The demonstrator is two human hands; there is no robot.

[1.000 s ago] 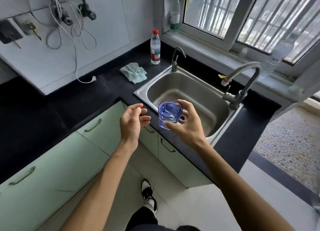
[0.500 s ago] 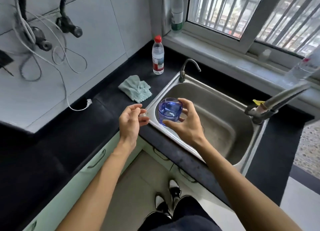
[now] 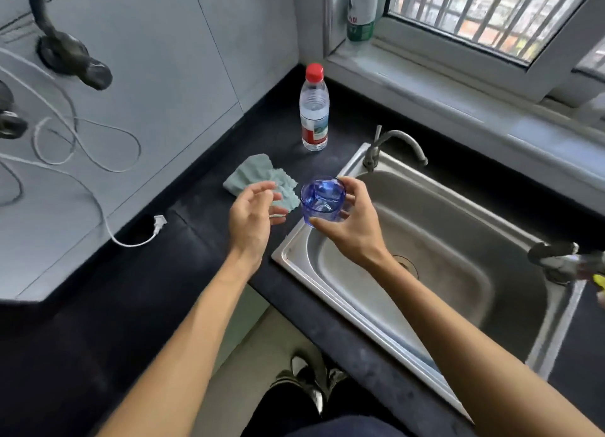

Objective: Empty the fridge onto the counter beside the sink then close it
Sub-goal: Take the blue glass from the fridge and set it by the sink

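Looking down from the head camera, I am seeing the black counter (image 3: 147,289) running along the grey tiled wall (image 3: 163,76) and turning under the window sill (image 3: 458,86). The steel sink (image 3: 451,240) is sitting in that counter on my right, with a small curved tap (image 3: 397,138) standing at its far corner and a bigger tap (image 3: 556,260) poking in, blurred, at the right edge.

Both bare forearms are reaching forward. The right hand (image 3: 355,224) is gripping a blue cup (image 3: 322,201), thumb on the near side and fingers curling round the far side, so it is closed firmly about the cup's wall. The cup is being held in the air, mouth up, over the sink's near-left corner, right where the rim is meeting the counter.

The left hand (image 3: 252,217) is hovering just beside the cup over the counter, palm turning toward it, fingers loosely curved and holding nothing.

Further back, a clear water bottle (image 3: 314,109) with a red cap is standing upright on the counter near the wall corner, and a second bottle (image 3: 360,11) with a green label is standing on the sill. A pale green cloth (image 3: 252,173) is lying crumpled on the counter between the water bottle and the left hand. A white plug (image 3: 159,222) on its cable is resting on the counter by the wall.
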